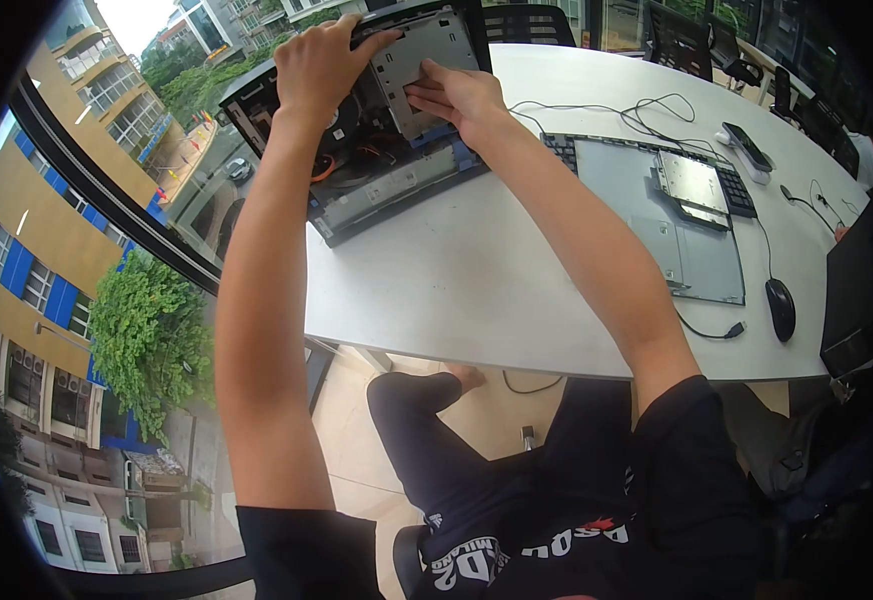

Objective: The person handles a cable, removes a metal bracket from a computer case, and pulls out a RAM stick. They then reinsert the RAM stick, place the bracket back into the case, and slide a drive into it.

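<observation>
An opened desktop computer case stands tilted near the window at the table's far left. Inside it are a dark round fan-like part, orange cables and a grey metal plate with slots. My left hand is closed over the upper part of the case, its thumb reaching to the plate. With thumb and fingers apart, my right hand rests its fingertips on the plate's face. Whether any small part lies under those fingertips is hidden.
A grey side panel lies on the white table, partly over a keyboard, with a silver drive-like part on it. To the right are a mouse, a phone, cables and a black box-shaped object.
</observation>
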Available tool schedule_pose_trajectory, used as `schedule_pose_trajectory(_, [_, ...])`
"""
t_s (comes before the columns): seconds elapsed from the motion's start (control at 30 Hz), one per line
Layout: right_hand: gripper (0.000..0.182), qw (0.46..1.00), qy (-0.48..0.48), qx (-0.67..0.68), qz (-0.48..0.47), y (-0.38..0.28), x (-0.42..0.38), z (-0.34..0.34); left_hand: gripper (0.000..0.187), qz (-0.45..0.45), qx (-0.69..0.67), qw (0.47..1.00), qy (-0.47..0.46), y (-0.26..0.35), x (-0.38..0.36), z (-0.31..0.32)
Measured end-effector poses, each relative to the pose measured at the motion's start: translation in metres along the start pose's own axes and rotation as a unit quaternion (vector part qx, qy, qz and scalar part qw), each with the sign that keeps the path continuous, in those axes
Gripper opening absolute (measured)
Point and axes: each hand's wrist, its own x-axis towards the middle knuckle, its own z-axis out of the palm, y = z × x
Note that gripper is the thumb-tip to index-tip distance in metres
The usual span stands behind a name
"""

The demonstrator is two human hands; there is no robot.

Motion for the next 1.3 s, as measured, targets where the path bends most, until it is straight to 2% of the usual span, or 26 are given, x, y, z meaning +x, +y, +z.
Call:
schedule_pose_trajectory(0.13, [0.036, 0.998, -0.035, -0.056, 0.006, -0.009, -0.008, -0.007, 0.076, -0.037, -0.012, 0.997, -0.065, -0.003, 0.001, -0.001])
schedule_pose_trajectory(0.23, [0.036, 0.994, -0.056, -0.095, -0.004, -0.009, -0.010, -0.012, 0.069, -0.058, -0.010, 0.989, -0.133, 0.011, 0.007, -0.026])
schedule_pose_trajectory(0.33, [0.035, 0.980, -0.076, -0.174, -0.050, -0.009, -0.024, -0.027, 0.061, -0.019, -0.004, 0.998, -0.063, 0.012, 0.004, -0.024])
schedule_pose_trajectory(0.43, [0.035, 0.953, -0.051, -0.271, -0.126, -0.002, -0.049, -0.046, 0.063, -0.033, 0.005, 0.996, -0.080, 0.011, 0.004, -0.022])
schedule_pose_trajectory(0.47, [0.038, 0.943, -0.050, -0.304, -0.122, 0.004, -0.052, -0.052, 0.063, -0.029, 0.003, 0.997, -0.070, 0.009, 0.002, -0.020])
schedule_pose_trajectory(0.57, [0.043, 0.949, -0.060, -0.308, -0.018, 0.014, -0.059, -0.059, 0.065, -0.020, -0.007, 0.998, -0.056, 0.009, 0.002, -0.018])
schedule_pose_trajectory(0.7, [0.039, 0.977, -0.060, -0.195, 0.067, 0.019, -0.051, -0.048, 0.067, -0.029, -0.001, 0.997, -0.072, 0.011, 0.003, -0.021])
schedule_pose_trajectory(1.0, [0.030, 0.995, -0.008, -0.071, 0.071, 0.040, -0.010, -0.022, 0.066, -0.020, 0.006, 0.999, -0.037, 0.006, 0.000, -0.013])
schedule_pose_trajectory(1.1, [0.029, 0.990, -0.038, -0.126, 0.052, 0.038, -0.015, -0.031, 0.066, -0.011, 0.009, 1.000, -0.021, 0.006, -0.001, -0.014])
schedule_pose_trajectory(1.3, [0.038, 0.958, -0.079, -0.251, 0.116, 0.022, -0.028, -0.054, 0.066, -0.011, 0.022, 0.999, -0.024, 0.007, 0.000, -0.015])
